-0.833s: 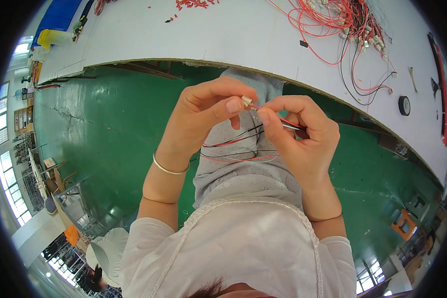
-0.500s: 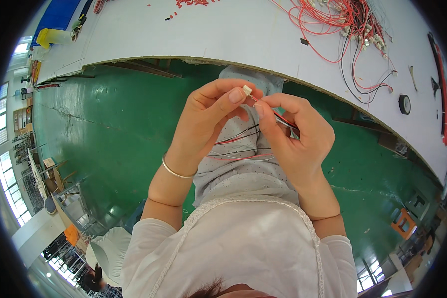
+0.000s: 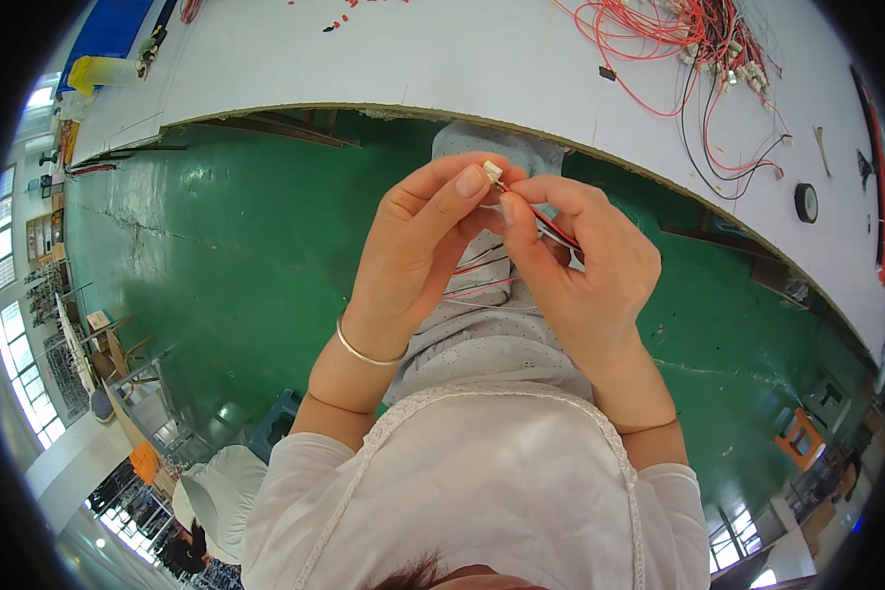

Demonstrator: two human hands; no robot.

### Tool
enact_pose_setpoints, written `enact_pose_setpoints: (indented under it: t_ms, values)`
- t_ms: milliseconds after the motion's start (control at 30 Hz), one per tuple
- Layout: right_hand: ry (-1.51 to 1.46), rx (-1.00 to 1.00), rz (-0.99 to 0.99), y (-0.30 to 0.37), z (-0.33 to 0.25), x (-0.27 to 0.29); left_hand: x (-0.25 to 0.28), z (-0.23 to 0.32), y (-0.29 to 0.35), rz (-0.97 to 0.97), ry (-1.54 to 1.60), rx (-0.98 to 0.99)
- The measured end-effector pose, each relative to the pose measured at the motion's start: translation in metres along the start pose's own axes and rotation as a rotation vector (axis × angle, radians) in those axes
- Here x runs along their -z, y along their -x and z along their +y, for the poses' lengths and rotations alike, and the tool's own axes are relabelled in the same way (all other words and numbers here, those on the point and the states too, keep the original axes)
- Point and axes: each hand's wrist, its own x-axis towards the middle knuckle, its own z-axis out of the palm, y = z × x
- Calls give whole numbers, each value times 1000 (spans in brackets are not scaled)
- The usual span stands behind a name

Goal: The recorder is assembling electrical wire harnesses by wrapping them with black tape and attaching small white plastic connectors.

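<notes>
A small white plug connector point(image 3: 493, 171) is pinched between the thumb and fingers of my left hand point(image 3: 428, 216), which wears a bracelet at the wrist. My right hand point(image 3: 590, 246) is closed on thin red, black and white wires point(image 3: 553, 229), gripping them just beside the connector. The wire ends reach the connector's near side; whether they sit inside its holes is too small to tell. More lengths of the wires point(image 3: 482, 290) hang between my hands over my lap.
Ahead is a white table point(image 3: 364, 74) with a curved-looking near edge. On it lie a tangle of red and black wires point(image 3: 649, 34) with white connectors, a black tape roll point(image 3: 805, 203), small red pieces point(image 3: 339, 20) and a yellow-capped container point(image 3: 98, 74). An orange stool point(image 3: 799, 440) stands at right.
My left hand has shifted slightly right, closing in on my right hand. The connector has tilted a little, and the fingertips now sit nearer together.
</notes>
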Motion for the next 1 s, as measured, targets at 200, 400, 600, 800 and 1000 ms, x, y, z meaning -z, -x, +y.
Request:
enact_pose_setpoints:
  t_ms: [200, 400, 600, 800, 1000]
  values:
    - [-341, -553, -162, -7, -14, 12, 2, -1, 2, 25, 3, 15]
    - [-453, -600, -185, -8, -9, 14, 1, -4, 2, 20, -72, -36]
    - [-279, -335, -126, 1, -6, 16, 6, 6, -1, 83, -315, -381]
    - [-248, -329, -133, 0, -8, 16, -2, 3, 7, 13, -186, -181]
    - [-231, -350, -121, 1, -10, 14, 1, -1, 6, -3, -162, -144]
